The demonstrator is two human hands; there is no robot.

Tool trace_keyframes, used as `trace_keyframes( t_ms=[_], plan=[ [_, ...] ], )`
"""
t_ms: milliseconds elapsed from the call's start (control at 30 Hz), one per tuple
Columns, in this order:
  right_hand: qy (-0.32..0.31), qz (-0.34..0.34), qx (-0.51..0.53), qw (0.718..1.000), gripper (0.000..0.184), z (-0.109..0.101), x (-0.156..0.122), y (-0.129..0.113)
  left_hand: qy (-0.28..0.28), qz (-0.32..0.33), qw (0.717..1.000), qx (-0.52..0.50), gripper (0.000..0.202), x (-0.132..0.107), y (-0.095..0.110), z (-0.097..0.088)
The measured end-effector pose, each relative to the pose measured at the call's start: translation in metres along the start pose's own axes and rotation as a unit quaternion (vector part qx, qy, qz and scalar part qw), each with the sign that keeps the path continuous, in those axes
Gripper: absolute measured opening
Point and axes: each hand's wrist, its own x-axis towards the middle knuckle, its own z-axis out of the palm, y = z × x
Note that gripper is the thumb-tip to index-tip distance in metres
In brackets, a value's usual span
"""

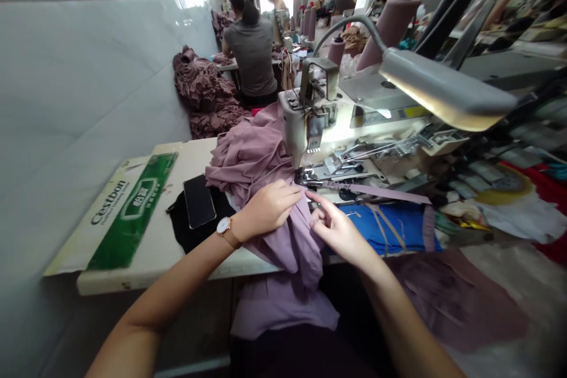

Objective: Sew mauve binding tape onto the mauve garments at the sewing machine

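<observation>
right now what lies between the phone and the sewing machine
Bunched pink cloth lies between the phone and the sewing machine, plus an edge of black cloth beside the phone, in the head view.

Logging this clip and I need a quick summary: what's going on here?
A person is handling mauve cloth at a lit sewing machine. The left hand lies on the cloth close to the needle area; the right hand has its index finger extended at the cloth's edge. The cloth is bunched on the table and hangs over its front. Ahead, a co-worker has their back turned.
</observation>
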Motion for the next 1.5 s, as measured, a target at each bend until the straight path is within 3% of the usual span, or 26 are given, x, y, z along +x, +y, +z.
trace_keyframes(
  t_ms=[100, 233, 467, 733, 800, 900, 967, 1000, 1033, 1067, 1100, 1133, 1167, 1200, 1233, 1267, 1300, 1333, 1433, 1500],
  plan=[
    [-0.018, -0.003, -0.007, 1.000, 0.066, 0.000, 0.007, -0.006, -0.003, -0.016, 1.000, 0.010, 0.034, -0.002, -0.003, -0.001],
    [0.019, -0.008, 0.035, 0.999, 0.055, 0.001, 0.006, -0.006, 0.001, -0.033, 0.999, 0.003, 0.034, 0.002, -0.005, -0.001],
    [0.067, 0.034, 0.127, 0.989, 0.041, 0.003, -0.021, 0.019, 0.020, -0.046, 0.998, -0.035, 0.032, 0.006, -0.007, 0.002],
    [0.093, 0.056, 0.171, 0.979, 0.044, 0.006, -0.021, 0.029, 0.041, -0.077, 0.994, -0.063, 0.028, 0.019, -0.033, 0.000],
    [0.080, 0.066, 0.170, 0.980, 0.042, 0.005, -0.021, 0.031, 0.059, -0.077, 0.995, -0.029, 0.030, 0.014, -0.021, -0.007],
    [0.048, 0.074, 0.186, 0.979, 0.031, 0.002, -0.024, 0.034, 0.124, -0.111, 0.986, 0.001, 0.027, -0.014, 0.024, -0.011],
    [0.024, 0.080, 0.233, 0.969, 0.025, 0.001, -0.027, 0.034, 0.127, -0.158, 0.976, -0.081, 0.022, -0.040, 0.063, -0.001],
    [0.009, 0.083, 0.267, 0.960, 0.024, 0.001, -0.029, 0.032, 0.097, -0.204, 0.962, -0.154, 0.032, -0.052, 0.082, 0.009],
    [-0.011, 0.084, 0.301, 0.950, 0.024, 0.001, -0.030, 0.030, 0.062, -0.284, 0.925, -0.244, 0.041, -0.063, 0.098, 0.021],
    [-0.034, 0.082, 0.329, 0.940, 0.024, 0.002, -0.030, 0.027, 0.034, -0.371, 0.856, -0.357, 0.048, -0.071, 0.112, 0.034],
    [-0.058, 0.077, 0.348, 0.933, 0.023, 0.003, -0.029, 0.023, 0.016, -0.445, 0.753, -0.484, 0.056, -0.075, 0.122, 0.048],
    [-0.079, 0.068, 0.354, 0.929, 0.024, 0.004, -0.027, 0.020, 0.016, -0.493, 0.631, -0.599, 0.063, -0.077, 0.129, 0.060],
    [-0.095, 0.058, 0.350, 0.930, 0.026, 0.005, -0.024, 0.018, 0.033, -0.511, 0.509, -0.692, 0.067, -0.076, 0.133, 0.069],
    [-0.108, 0.049, 0.339, 0.933, 0.029, 0.006, -0.020, 0.016, 0.065, -0.506, 0.407, -0.757, 0.066, -0.073, 0.135, 0.075],
    [-0.116, 0.040, 0.325, 0.938, 0.032, 0.007, -0.015, 0.016, 0.101, -0.489, 0.342, -0.796, 0.060, -0.069, 0.134, 0.078],
    [-0.119, 0.031, 0.309, 0.943, 0.035, 0.008, -0.011, 0.017, 0.136, -0.474, 0.317, -0.810, 0.050, -0.065, 0.133, 0.077],
    [-0.118, 0.021, 0.290, 0.949, 0.036, 0.008, -0.007, 0.018, 0.160, -0.468, 0.331, -0.804, 0.041, -0.062, 0.130, 0.072],
    [-0.113, 0.011, 0.272, 0.956, 0.036, 0.010, -0.005, 0.019, 0.168, -0.468, 0.374, -0.783, 0.035, -0.060, 0.128, 0.065],
    [-0.114, -0.010, 0.225, 0.968, 0.037, 0.018, -0.015, 0.018, 0.159, -0.474, 0.556, -0.664, 0.029, -0.062, 0.119, 0.032],
    [-0.150, -0.011, 0.203, 0.968, 0.041, 0.028, -0.037, 0.012, 0.211, -0.470, 0.638, -0.573, 0.030, -0.067, 0.113, 0.008]
  ],
)
